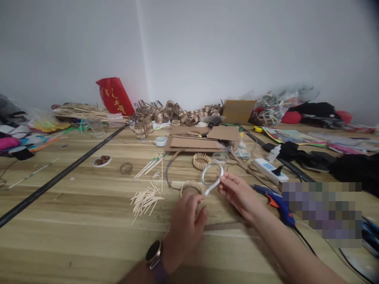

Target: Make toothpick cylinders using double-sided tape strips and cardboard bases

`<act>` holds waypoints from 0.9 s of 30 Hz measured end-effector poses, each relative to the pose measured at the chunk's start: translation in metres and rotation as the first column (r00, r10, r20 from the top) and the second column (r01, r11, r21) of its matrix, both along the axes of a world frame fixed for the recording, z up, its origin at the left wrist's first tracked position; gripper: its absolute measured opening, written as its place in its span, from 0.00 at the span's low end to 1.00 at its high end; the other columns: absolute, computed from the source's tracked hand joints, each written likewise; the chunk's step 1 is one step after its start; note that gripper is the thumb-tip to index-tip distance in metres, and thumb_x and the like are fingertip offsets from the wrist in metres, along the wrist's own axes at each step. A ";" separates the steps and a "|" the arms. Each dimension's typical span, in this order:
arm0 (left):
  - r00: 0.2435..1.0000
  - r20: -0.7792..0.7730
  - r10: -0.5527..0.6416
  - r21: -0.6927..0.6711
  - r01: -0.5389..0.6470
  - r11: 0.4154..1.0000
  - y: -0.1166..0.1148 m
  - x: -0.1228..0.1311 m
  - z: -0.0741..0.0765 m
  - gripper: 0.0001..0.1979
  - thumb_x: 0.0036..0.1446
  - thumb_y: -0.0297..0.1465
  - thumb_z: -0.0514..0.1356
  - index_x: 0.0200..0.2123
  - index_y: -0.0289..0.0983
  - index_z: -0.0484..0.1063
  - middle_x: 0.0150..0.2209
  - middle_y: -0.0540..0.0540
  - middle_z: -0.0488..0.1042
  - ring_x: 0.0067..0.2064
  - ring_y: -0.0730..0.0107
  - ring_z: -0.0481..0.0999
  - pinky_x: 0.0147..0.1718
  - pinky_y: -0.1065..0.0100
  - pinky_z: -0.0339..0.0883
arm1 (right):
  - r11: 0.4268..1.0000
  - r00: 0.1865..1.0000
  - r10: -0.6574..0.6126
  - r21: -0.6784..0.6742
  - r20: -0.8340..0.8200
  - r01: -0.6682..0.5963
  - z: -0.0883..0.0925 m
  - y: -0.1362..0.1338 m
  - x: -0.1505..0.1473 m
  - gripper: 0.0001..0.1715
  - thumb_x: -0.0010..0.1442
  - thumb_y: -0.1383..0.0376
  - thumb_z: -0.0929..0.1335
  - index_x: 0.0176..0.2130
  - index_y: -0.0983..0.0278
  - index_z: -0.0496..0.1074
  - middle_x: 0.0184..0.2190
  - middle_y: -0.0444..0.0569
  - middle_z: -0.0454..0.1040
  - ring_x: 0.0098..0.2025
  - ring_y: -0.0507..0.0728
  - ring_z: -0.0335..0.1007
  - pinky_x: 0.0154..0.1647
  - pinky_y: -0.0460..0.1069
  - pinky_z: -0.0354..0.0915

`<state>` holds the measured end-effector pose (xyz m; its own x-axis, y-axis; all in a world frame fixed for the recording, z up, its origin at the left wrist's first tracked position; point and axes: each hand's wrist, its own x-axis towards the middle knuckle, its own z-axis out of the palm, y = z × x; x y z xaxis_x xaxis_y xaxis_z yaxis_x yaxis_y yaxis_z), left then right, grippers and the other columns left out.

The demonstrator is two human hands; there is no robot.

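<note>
My right hand (pixel 235 193) pinches a thin white ring with a loose strip end, which looks like a narrow roll of tape (pixel 221 170). Its free end hangs down and left, close to the fingertips of my left hand (pixel 186 217). Those fingers are curved, slightly blurred, with thumb and index apart and nothing visible between them. Just behind my left hand stands a ring of short wooden sticks (pixel 191 184), partly hidden by it. A second stick ring (pixel 201 161) sits farther back. Left of my hand lies a pile of short thin sticks (pixel 145 201).
At right are a blue glue gun (pixel 275 201), a power strip (pixel 269 169) and a small white bottle (pixel 274 153). Cardboard pieces (pixel 192 142) lie mid-table. Behind them are heaped small stick-made pieces (pixel 177 112) and a red bag (pixel 114 96). A white dish (pixel 102 165) holds brown beads.
</note>
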<state>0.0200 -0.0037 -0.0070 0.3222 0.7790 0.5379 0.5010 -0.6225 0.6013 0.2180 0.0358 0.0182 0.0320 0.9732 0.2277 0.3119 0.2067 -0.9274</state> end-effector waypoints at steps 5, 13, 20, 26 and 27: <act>0.997 0.067 0.030 0.106 -0.037 0.994 0.004 -0.005 0.007 0.13 0.62 0.36 0.57 0.49 0.37 0.67 0.46 0.41 0.67 0.48 0.58 0.67 0.47 0.56 0.64 | 0.956 0.760 0.075 -0.171 -0.645 -0.240 -0.003 -0.027 -0.028 0.18 0.45 0.56 0.78 0.32 0.63 0.74 0.25 0.42 0.70 0.25 0.48 0.64 0.29 0.43 0.64; 0.997 -0.034 0.067 0.201 -0.059 0.978 0.009 -0.005 0.006 0.05 0.63 0.28 0.56 0.36 0.38 0.71 0.40 0.45 0.70 0.45 0.58 0.64 0.46 0.56 0.62 | 0.980 0.917 0.142 -0.076 -0.374 -0.183 -0.023 -0.026 -0.030 0.20 0.52 0.52 0.73 0.39 0.62 0.72 0.32 0.47 0.74 0.32 0.54 0.69 0.36 0.50 0.66; 0.979 -0.127 0.158 0.260 -0.120 0.958 0.010 -0.005 0.004 0.07 0.62 0.25 0.55 0.39 0.39 0.72 0.43 0.43 0.69 0.47 0.56 0.62 0.47 0.53 0.62 | 0.708 0.741 -0.311 0.665 0.596 -0.237 -0.020 -0.034 -0.024 0.16 0.62 0.64 0.67 0.51 0.59 0.70 0.45 0.51 0.76 0.52 0.62 0.66 0.58 0.59 0.53; 0.951 -0.227 0.209 0.308 -0.133 0.942 0.011 -0.002 0.000 0.07 0.59 0.23 0.58 0.37 0.39 0.74 0.45 0.42 0.69 0.50 0.53 0.60 0.48 0.50 0.62 | 0.800 0.722 -0.152 0.513 0.675 -0.311 -0.022 -0.029 -0.025 0.10 0.66 0.64 0.63 0.42 0.58 0.73 0.37 0.47 0.80 0.50 0.59 0.70 0.63 0.61 0.42; 0.950 -0.239 0.201 0.299 -0.125 0.946 0.011 -0.002 0.000 0.08 0.59 0.22 0.58 0.37 0.39 0.74 0.45 0.42 0.69 0.50 0.54 0.60 0.48 0.50 0.62 | 0.817 0.731 -0.109 0.479 0.674 -0.320 -0.022 -0.028 -0.023 0.09 0.66 0.64 0.63 0.40 0.57 0.73 0.36 0.46 0.80 0.48 0.59 0.71 0.62 0.62 0.42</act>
